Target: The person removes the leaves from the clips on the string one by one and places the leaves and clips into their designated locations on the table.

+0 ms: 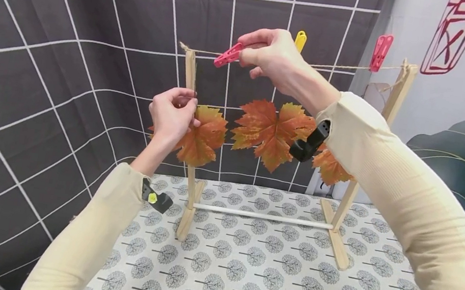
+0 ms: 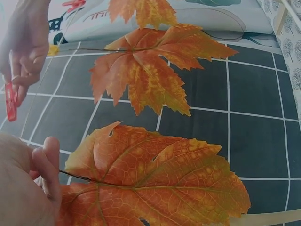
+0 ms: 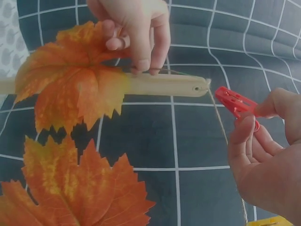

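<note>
My left hand (image 1: 173, 113) pinches the thin stem of an orange maple leaf (image 1: 203, 138) beside the left wooden post. In the left wrist view that leaf (image 2: 155, 181) hangs from the fingertips, its dark stem leading into them. Between thumb and fingers, my right hand (image 1: 273, 59) grips a pink-red clothespin (image 1: 228, 55) near the twine's left end. The right wrist view has this clothespin (image 3: 237, 104) close to the twine (image 3: 218, 115); whether they touch, I cannot tell. Two more maple leaves hang to the right, the middle one (image 1: 267, 132) and one (image 1: 331, 168) partly behind my right sleeve.
Twine runs between a left post (image 1: 190, 70) and a right post (image 1: 397, 96) of a wooden stand. On it sit a yellow clothespin (image 1: 300, 40) and another pink clothespin (image 1: 381, 53). A white rod (image 1: 262, 216) joins the feet above a tree-patterned tablecloth (image 1: 236, 274). Dark checked cloth (image 1: 135, 12) hangs behind.
</note>
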Demonstrator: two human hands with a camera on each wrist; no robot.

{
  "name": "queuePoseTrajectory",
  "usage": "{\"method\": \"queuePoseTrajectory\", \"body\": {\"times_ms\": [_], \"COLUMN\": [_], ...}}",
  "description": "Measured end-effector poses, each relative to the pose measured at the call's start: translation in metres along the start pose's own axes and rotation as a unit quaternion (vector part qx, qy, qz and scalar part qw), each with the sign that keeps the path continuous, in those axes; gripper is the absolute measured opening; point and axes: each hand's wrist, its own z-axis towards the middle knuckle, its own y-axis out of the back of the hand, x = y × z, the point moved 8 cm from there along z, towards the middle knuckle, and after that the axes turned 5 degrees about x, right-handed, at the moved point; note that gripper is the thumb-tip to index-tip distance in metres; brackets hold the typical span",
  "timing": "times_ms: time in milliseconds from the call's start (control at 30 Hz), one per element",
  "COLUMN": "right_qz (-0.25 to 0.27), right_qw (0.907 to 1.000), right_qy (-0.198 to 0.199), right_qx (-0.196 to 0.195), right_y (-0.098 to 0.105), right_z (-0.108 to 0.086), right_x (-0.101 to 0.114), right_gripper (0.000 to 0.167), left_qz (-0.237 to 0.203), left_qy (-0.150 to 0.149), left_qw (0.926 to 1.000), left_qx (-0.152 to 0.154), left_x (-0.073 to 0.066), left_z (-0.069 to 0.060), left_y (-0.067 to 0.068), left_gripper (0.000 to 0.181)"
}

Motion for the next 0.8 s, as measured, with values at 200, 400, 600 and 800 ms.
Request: {"method": "queuePoseTrajectory", "body": {"times_ms": [200, 400, 600, 800], "right_qz": [-0.012, -0.025, -0.035, -0.027], "right_qw": [0.9999, 0.9996, 0.9993, 0.9995], "right_qy": [-0.007, -0.011, -0.007, -0.013], "right_qx": [0.003, 0.007, 0.011, 0.012], "right_y": [0.003, 0.005, 0.007, 0.01], "right_z": [-0.007, -0.013, -0.02, -0.026], "right_x": [-0.005, -0.012, -0.013, -0.014], "right_gripper": [0.033, 0.032, 0.033, 0.033], "left_qz": [-0.004, -0.002, 0.007, 0.018], "left_qy": [0.008, 0.004, -0.005, -0.017], "left_qw": [1.0, 1.0, 1.0, 0.9997], "left_qx": [-0.002, 0.0, 0.003, -0.001], "left_x": [0.003, 0.009, 0.011, 0.013], "left_z": [-0.005, -0.011, -0.018, -0.026], "left_y": [0.005, 0.009, 0.013, 0.018], "left_gripper": [0.017, 0.018, 0.017, 0.017]}}
